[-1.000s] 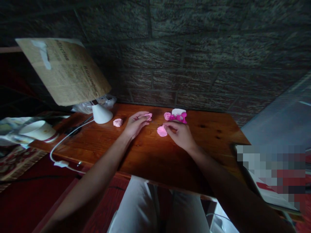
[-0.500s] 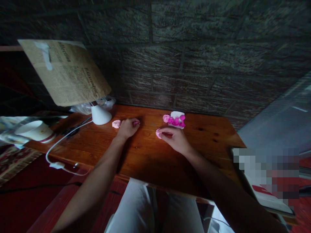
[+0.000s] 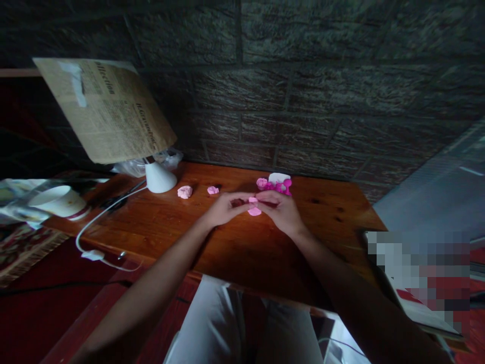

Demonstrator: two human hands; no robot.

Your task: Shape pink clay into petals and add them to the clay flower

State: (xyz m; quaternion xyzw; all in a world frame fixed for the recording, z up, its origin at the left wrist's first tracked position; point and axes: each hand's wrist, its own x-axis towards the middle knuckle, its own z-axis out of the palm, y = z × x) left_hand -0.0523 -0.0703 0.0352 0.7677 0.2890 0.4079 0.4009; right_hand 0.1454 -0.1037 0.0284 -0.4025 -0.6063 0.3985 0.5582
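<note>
Over the middle of the table, my left hand [image 3: 226, 208] and my right hand [image 3: 281, 211] meet at a piece of pink modelling clay [image 3: 254, 210]. Fingertips and thumbs of both hands pinch it from either side, and its rounded lower part shows below the thumbs. To the left of my left hand lie a small pink clay lump [image 3: 212, 190] and a larger pale pink lump [image 3: 185, 191]. Behind my right hand stands a pink clay cluster [image 3: 261, 183] beside bright magenta pieces [image 3: 288, 185] and a white piece [image 3: 279, 178]; my fingers partly hide them.
A lamp [image 3: 161, 178] with a printed paper shade stands at the back left, its white cord [image 3: 85, 230] running over the table's front edge. A paper cup [image 3: 58, 202] is farther left. A dark brick wall [image 3: 303, 121] borders the wooden table [image 3: 235, 253].
My left hand has let go of the small pink lump and moved right to join my right hand. Both now grip the clay piece that my right hand held alone.
</note>
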